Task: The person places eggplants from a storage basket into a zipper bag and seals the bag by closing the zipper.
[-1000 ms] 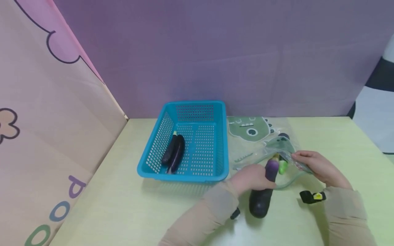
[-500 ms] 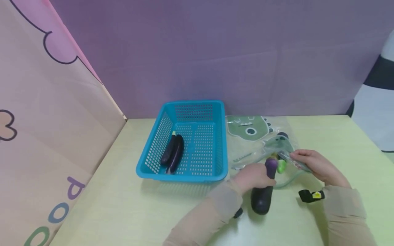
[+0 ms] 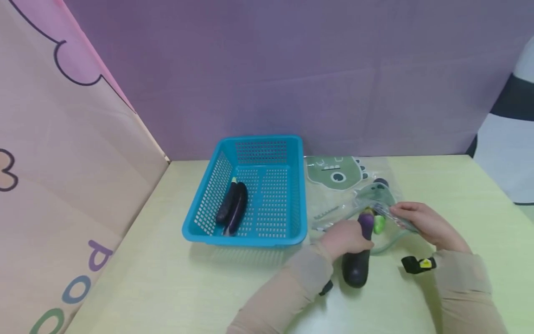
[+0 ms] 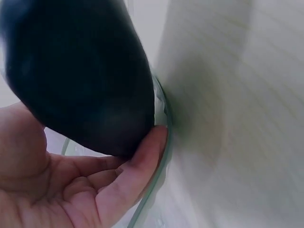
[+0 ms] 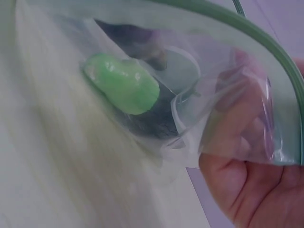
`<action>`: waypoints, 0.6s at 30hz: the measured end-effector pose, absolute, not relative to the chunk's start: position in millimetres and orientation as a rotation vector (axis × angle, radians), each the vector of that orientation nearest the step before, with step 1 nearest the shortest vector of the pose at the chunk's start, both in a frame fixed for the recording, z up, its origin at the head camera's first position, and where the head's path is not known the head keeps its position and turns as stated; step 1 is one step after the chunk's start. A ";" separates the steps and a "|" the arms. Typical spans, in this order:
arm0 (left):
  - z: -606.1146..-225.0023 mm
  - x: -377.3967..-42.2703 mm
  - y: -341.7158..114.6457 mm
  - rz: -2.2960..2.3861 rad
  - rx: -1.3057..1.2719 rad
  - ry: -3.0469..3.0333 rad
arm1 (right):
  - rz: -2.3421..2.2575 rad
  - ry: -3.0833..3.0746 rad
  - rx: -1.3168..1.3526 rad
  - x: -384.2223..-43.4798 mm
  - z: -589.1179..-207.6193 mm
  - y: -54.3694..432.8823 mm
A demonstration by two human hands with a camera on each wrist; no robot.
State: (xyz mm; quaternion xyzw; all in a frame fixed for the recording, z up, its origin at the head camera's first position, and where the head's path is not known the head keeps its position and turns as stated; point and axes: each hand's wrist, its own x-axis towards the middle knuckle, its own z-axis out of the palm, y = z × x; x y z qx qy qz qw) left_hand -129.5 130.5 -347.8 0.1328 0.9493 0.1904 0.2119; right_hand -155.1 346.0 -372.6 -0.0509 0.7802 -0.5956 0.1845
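My left hand grips a large dark purple eggplant around its middle. The stem end points away from me, at the mouth of a clear zip bag with a green dinosaur print. In the left wrist view the eggplant's broad end fills the upper left, and a fingertip lies at the bag's green rim. My right hand pinches the bag's upper edge and holds the mouth apart. Through the plastic, the right wrist view shows another eggplant's light green end, its dark body partly hidden.
Left of the bag stands a blue perforated basket, with two slim dark eggplants lying along its left side. A purple cloth backdrop rises behind the pale table. A printed cloth panel borders the left.
The left hand has moved the eggplant slightly forward, its stem end now farther into the bag's mouth. The right hand keeps its pinch on the bag's edge. The head view has shifted a little.
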 end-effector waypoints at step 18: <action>-355.6 -129.0 140.4 0.578 0.294 2.644 | -1.678 2.203 -0.142 -153.8 -375.7 344.9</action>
